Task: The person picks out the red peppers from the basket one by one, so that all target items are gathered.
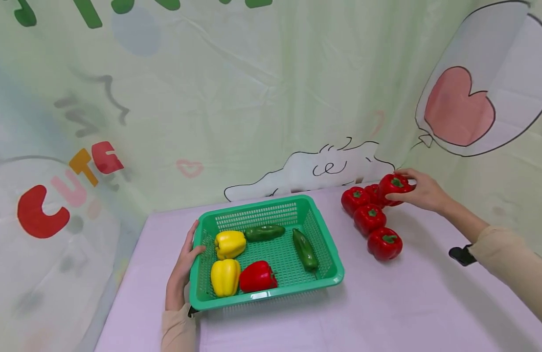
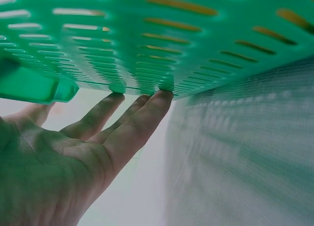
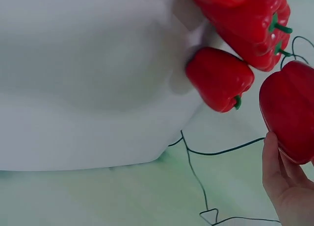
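My left hand [image 1: 181, 266] grips the left side of a green plastic basket [image 1: 266, 294], thumb at the rim. In the left wrist view the fingertips [image 2: 159, 101] touch the slotted wall from below. Inside the basket lie two yellow bell peppers [image 1: 225, 277], a red bell pepper [image 1: 258, 277] and two long green peppers [image 1: 304, 250]. At the right, my right hand [image 1: 422, 192] holds a red bell pepper [image 3: 289, 108] between thumb and fingers, raised above the others. Several more red bell peppers [image 1: 370, 219] sit clustered on the table beneath and beside it.
A pale lilac cloth covers the table [image 1: 262, 332]. Behind it hangs a light green printed curtain [image 1: 236, 122], with a balloon drawing at the right. The table's back edge runs close behind the red peppers.
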`<state>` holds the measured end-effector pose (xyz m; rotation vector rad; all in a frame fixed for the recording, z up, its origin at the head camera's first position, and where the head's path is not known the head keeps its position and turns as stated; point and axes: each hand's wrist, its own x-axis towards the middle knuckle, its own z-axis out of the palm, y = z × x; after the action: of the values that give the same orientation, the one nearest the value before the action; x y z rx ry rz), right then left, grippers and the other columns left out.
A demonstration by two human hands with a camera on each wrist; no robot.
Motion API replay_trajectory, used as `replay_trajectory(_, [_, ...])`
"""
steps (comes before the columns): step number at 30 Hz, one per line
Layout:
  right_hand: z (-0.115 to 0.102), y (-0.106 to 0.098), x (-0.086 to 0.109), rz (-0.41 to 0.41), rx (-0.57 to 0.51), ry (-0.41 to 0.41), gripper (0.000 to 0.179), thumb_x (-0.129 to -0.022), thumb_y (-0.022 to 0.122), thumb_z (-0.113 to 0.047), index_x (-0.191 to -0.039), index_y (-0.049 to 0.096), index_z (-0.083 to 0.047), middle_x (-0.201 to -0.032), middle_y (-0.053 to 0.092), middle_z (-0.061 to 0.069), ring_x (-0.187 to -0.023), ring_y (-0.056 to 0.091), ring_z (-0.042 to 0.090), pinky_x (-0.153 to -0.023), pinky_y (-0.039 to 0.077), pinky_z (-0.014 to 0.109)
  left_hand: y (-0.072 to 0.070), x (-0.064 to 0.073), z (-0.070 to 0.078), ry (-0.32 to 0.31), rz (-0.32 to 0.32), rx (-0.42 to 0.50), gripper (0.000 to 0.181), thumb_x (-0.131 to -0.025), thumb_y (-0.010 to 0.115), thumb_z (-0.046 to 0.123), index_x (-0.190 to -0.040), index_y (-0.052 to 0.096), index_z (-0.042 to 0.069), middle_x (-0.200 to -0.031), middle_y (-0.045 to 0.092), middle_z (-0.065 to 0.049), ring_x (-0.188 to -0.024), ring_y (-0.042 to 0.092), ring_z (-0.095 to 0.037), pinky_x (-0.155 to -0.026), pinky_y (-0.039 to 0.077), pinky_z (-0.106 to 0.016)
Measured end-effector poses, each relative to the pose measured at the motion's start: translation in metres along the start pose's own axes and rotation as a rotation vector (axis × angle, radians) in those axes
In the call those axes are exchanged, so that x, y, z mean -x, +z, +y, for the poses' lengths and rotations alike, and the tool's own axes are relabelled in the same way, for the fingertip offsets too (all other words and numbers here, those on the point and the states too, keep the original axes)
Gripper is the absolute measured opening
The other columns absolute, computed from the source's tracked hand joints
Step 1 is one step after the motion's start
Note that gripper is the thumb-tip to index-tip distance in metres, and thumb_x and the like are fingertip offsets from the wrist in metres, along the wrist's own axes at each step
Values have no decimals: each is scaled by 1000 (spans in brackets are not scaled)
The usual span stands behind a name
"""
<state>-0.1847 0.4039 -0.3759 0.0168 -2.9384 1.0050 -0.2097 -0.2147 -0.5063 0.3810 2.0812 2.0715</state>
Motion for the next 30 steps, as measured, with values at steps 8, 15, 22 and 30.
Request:
replay_trajectory(8, [18,2,-6,-3,20,20,88,-85,77,-25,-147,26,10,-137,36,37,-119,35,55,-76,56,53,-3,-1,3,4,-4,-7,77,-98,42,2,-160,4,24,-157,24,-26,-107,59,-26,-75,57,-31])
replay_trajectory(15, [31,3,-13,-6,35,41,92,-83,79,-23,-148,24,11,-139,31,39,-123,30,56,-82,51,61,-2,-7,4,3,0,-5,77,-97,43,2,-160,5,27,-158,24,-23,-106,58,-23,-75,56,-30])
replay_trajectory(22, [45,13,-14,-37,26,72,93,-82,80,-24,-149,25,9,-140,29,39,-125,29,57,-83,51,61,-2,-6,4,4,-8,-5,78,-97,42,2,-160,3,26,-158,23,-25,-104,59,-23,-74,56,-29])
replay_trajectory(30, [54,28,-7,-76,29,59,88,-81,80,-21,-145,28,10,-139,32,38,-124,31,56,-85,51,60,-1,-1,0,0,-2,6,77,-98,43,2,-160,4,25,-155,27,-28,-101,61,-21,-74,57,-30])
